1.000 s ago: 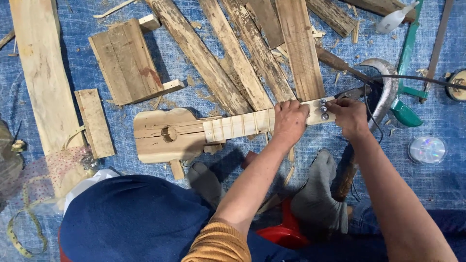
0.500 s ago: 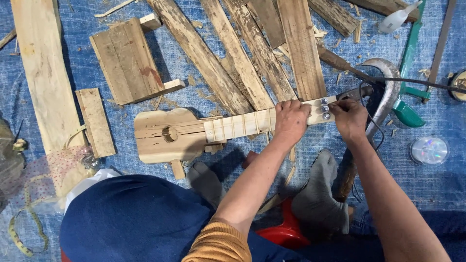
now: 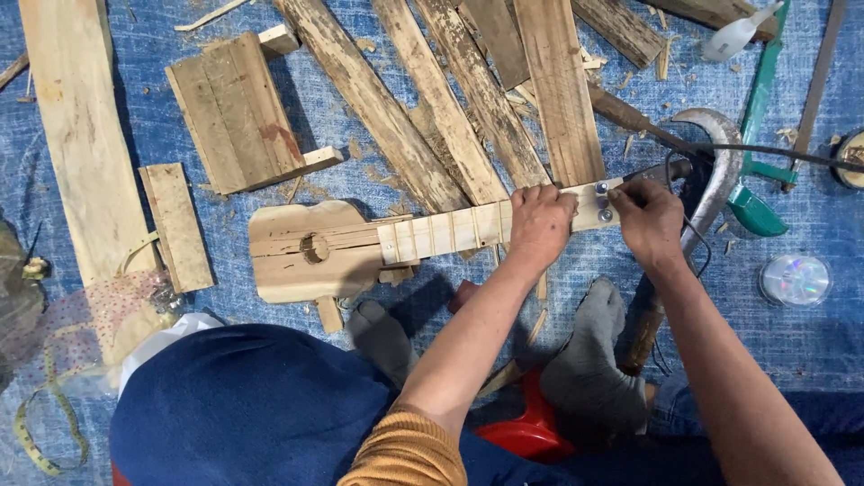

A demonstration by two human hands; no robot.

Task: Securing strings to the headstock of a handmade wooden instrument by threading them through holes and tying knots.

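1. blue tarpaulin covers the floor and carries all items; wood chips lie scattered across it.
2. wooden guitar-shaped instrument lies flat at the middle of the tarpaulin, body with a round sound hole to the left, fretted neck running right to the headstock.
3. left hand is clamped over the neck just beside the headstock, fingers curled over the far edge, pressing it down.
4. right hand is at the headstock end, fingertips pinched near two small round metal fittings; whether it grasps a small part cannot be told.
5. loose planks fan out from the neck toward the far edge of the tarpaulin.
6. long plank lies along the left edge; a slatted panel sits between it and the fanned planks.
7. curved sickle blade lies just right of the right hand; a green-framed saw is beside it toward the right edge.
8. shiny disc lies near the right edge.
9. yellow measuring tape lies at the near left corner.
10. grey-socked feet rest below the neck.
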